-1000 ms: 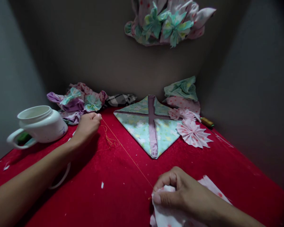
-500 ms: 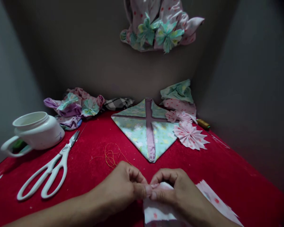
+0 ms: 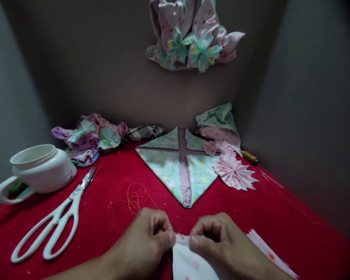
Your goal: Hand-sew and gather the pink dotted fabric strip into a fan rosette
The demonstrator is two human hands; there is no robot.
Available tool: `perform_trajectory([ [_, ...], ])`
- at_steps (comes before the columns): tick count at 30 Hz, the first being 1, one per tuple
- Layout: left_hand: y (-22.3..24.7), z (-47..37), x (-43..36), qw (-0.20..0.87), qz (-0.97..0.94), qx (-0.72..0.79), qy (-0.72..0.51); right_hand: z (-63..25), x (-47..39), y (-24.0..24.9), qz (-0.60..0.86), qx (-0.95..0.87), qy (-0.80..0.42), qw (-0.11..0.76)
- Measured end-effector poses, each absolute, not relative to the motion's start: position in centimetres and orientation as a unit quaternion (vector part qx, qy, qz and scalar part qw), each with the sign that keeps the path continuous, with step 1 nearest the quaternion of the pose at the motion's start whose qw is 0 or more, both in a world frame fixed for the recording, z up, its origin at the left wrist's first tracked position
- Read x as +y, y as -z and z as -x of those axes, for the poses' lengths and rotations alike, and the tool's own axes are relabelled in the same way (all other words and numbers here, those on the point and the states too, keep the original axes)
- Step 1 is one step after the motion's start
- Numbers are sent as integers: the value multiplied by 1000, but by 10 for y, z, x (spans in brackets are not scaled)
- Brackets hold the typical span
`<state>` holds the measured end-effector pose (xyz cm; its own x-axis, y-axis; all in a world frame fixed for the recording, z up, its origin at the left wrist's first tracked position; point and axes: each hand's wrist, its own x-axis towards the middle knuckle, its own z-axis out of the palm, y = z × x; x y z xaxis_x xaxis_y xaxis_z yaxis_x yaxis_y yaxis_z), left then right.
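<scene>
A white cloth strip with red dots (image 3: 191,262) hangs from my fingers at the bottom middle. My left hand (image 3: 147,241) pinches at its top left corner, thumb against forefinger. My right hand (image 3: 218,243) grips the top edge a little to the right, its fingers curled. A short stretch of edge shows between the two thumbs; a thin mark there is too small to make out. Loose orange thread (image 3: 135,198) lies in loops just beyond my left hand. Another dotted cloth piece (image 3: 270,252) with a jagged edge lies under my right forearm.
White-handled scissors (image 3: 58,219) and a white mug-like pot (image 3: 43,171) stand left on the red cloth (image 3: 105,221). Ahead lies a green floral cloth square (image 3: 166,165) with pleated rosettes (image 3: 233,171) at its right. Fabric bundles (image 3: 90,132) sit by the wall; a dotted fabric piece (image 3: 177,23) hangs above.
My thumbs have moved apart, baring the cloth's top edge between them. My left hand has shifted slightly left. The whole view has tilted up a little.
</scene>
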<state>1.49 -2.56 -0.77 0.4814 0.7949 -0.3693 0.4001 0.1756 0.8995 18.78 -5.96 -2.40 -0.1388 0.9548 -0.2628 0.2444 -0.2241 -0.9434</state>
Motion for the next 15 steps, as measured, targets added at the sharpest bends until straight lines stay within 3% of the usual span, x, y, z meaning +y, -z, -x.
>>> perform_trajectory([
  [7, 6, -12, -25, 580, -642, 481, -142, -188, -58, 13, 601, -542, -525, 264],
  [15, -6, 0, -29, 356, -822, 368, -251, -187, -59, 12, 599, -552, -517, 262],
])
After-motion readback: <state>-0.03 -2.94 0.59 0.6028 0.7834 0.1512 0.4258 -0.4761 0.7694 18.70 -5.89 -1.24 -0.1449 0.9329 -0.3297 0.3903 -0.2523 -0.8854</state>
